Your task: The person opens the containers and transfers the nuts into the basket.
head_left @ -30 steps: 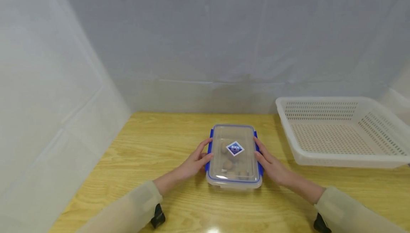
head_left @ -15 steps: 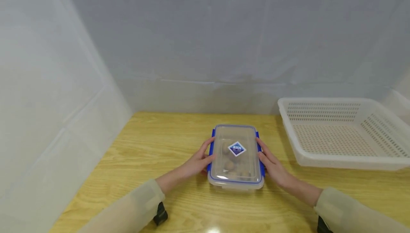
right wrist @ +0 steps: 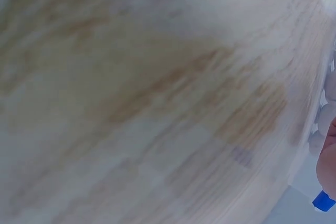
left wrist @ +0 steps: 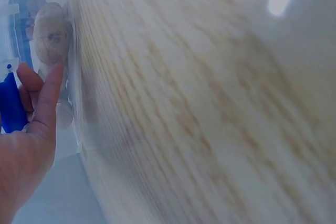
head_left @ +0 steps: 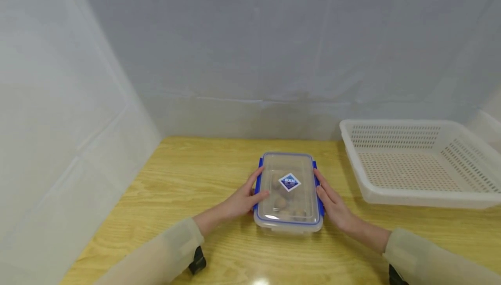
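A clear lidded food container [head_left: 289, 210] with a blue-edged lid and a diamond label [head_left: 289, 182] stands on the table between both hands. Several round brownish things [left wrist: 51, 35], their kind unclear, show through its walls. My left hand [head_left: 242, 201] grips its left side, thumb lying on the lid and fingers at the side wall near a blue latch [left wrist: 11, 103]. On the opposite side my right hand [head_left: 337, 210] holds the edge by the right latch [head_left: 318, 180]. Only a finger of that hand and a bit of blue latch [right wrist: 324, 201] appear in the right wrist view.
A white perforated plastic basket [head_left: 422, 196] stands at the right of the wooden table [head_left: 188, 167]. Pale sheeting [head_left: 235, 58] rises behind the table and along its left.
The left thumb has slid further onto the lid, from its edge. The right hand has shifted only slightly. The container stays in place; the head view has moved a little.
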The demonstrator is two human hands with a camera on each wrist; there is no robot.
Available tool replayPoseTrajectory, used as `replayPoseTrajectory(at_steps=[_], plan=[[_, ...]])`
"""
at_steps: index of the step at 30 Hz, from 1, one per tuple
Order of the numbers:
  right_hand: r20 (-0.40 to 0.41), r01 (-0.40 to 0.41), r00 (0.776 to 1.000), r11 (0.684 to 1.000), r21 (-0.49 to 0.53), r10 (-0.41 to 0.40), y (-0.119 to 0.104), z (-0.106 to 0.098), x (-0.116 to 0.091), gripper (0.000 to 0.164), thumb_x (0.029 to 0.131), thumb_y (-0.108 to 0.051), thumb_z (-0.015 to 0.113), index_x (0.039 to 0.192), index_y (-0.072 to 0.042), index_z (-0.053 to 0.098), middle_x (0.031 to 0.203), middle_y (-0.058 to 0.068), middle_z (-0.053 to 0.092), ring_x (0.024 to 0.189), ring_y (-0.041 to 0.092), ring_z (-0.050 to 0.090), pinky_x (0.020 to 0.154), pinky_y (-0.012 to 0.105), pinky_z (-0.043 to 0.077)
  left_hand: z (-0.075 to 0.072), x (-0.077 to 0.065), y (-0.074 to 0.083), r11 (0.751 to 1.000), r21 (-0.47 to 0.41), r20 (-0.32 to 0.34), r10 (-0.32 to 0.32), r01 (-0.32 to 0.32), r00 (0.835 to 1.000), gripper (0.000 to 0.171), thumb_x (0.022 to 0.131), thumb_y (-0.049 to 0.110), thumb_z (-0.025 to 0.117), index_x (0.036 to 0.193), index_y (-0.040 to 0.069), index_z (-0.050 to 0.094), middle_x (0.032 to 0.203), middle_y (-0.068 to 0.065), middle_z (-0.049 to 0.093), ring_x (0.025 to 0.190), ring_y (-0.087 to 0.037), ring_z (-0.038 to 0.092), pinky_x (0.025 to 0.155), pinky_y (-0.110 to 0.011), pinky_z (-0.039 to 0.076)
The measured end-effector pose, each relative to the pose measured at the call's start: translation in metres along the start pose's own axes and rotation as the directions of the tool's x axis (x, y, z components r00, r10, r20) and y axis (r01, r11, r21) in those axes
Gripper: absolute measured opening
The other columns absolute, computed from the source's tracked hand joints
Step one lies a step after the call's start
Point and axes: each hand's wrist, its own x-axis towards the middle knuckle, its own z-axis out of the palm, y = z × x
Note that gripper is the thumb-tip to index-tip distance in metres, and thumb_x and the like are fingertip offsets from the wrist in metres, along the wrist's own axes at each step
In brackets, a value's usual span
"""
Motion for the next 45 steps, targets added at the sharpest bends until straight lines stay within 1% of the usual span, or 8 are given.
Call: replayPoseTrajectory(at_steps=[3,11,19,22,28,33,39,45], plan=[[-0.016,0.058,0.998,0.998,-0.031,-0.059,0.003,-0.001,0.000,0.047,0.106,-0.006,0.029,0.150,0.009,0.018,0.153,0.034,0.012,0.139,0.048,0.012,0.098,0.005,0.018,0.000,0.000,0.001,1.000,0.008,-0.004,-0.001,0.001,1.000,0.072,0.102,0.022,0.052,0.157,0.024,0.006,0.114,-0.030,0.060,0.090,-0.035,0.068,0.067,-0.044,0.057],[-0.012,0.062,0.998,0.996,-0.059,-0.063,0.005,-0.003,0.000,0.047,0.107,-0.008,0.030,0.150,0.009,0.019,0.153,0.033,0.013,0.140,0.048,0.009,0.099,0.004,0.013,0.001,0.000,0.004,1.000,-0.005,-0.011,-0.015,0.015,1.000,0.071,0.103,0.019,0.051,0.157,0.025,0.006,0.121,-0.035,0.055,0.095,-0.038,0.066,0.069,-0.045,0.057],[0.040,-0.001,0.999,0.998,-0.070,0.004,0.001,-0.007,0.003,0.048,0.106,-0.007,0.029,0.150,0.008,0.016,0.153,0.035,0.011,0.138,0.050,0.016,0.109,0.059,0.015,0.000,0.001,0.003,1.000,-0.019,-0.010,-0.021,0.021,1.000,0.071,0.103,0.020,0.051,0.157,0.027,0.006,0.124,-0.036,0.053,0.097,-0.039,0.065,0.070,-0.045,0.057],[0.069,-0.039,0.997,0.999,-0.038,0.042,0.000,-0.010,0.005,0.049,0.105,-0.006,0.030,0.150,0.008,0.015,0.150,0.039,0.014,0.131,0.053,0.029,0.102,0.060,0.031,0.000,0.001,0.002,0.999,-0.024,-0.010,-0.023,0.023,1.000,0.071,0.103,0.020,0.051,0.157,0.028,0.006,0.123,-0.035,0.054,0.096,-0.039,0.066,0.069,-0.045,0.057],[0.084,-0.055,0.995,0.997,-0.062,0.060,0.000,-0.013,0.005,0.049,0.105,-0.007,0.033,0.150,0.006,0.017,0.149,0.038,0.017,0.131,0.051,0.030,0.104,0.057,0.029,0.000,0.000,0.002,1.000,-0.022,-0.001,-0.013,0.013,1.000,0.071,0.103,0.020,0.050,0.157,0.026,0.005,0.124,-0.037,0.052,0.098,-0.041,0.065,0.071,-0.046,0.056],[0.060,-0.064,0.996,0.987,-0.149,0.073,-0.002,-0.016,0.003,0.049,0.106,-0.014,0.038,0.150,0.002,0.023,0.140,0.037,0.033,0.118,0.048,0.048,0.091,0.051,0.046,0.000,0.000,0.003,1.000,-0.028,0.003,-0.007,0.007,1.000,0.071,0.103,0.019,0.050,0.157,0.024,0.005,0.122,-0.037,0.054,0.097,-0.042,0.065,0.071,-0.047,0.056],[-0.019,0.004,1.000,0.940,-0.342,-0.012,-0.001,-0.017,0.003,0.047,0.103,-0.015,0.046,0.146,0.001,0.037,0.143,0.033,0.036,0.128,0.050,0.036,0.103,0.063,0.029,0.000,0.000,0.002,0.999,-0.039,0.008,-0.006,0.006,1.000,0.071,0.103,0.020,0.050,0.157,0.025,0.005,0.121,-0.036,0.055,0.097,-0.041,0.065,0.071,-0.047,0.056],[-0.015,-0.019,1.000,0.956,-0.291,0.016,-0.003,-0.016,0.002,0.048,0.104,-0.015,0.044,0.147,0.002,0.034,0.138,0.031,0.043,0.119,0.045,0.048,0.096,0.057,0.039,0.001,0.000,0.001,0.999,-0.040,0.003,-0.008,0.008,1.000,0.071,0.103,0.020,0.051,0.157,0.025,0.005,0.120,-0.037,0.055,0.096,-0.041,0.066,0.070,-0.046,0.056]])
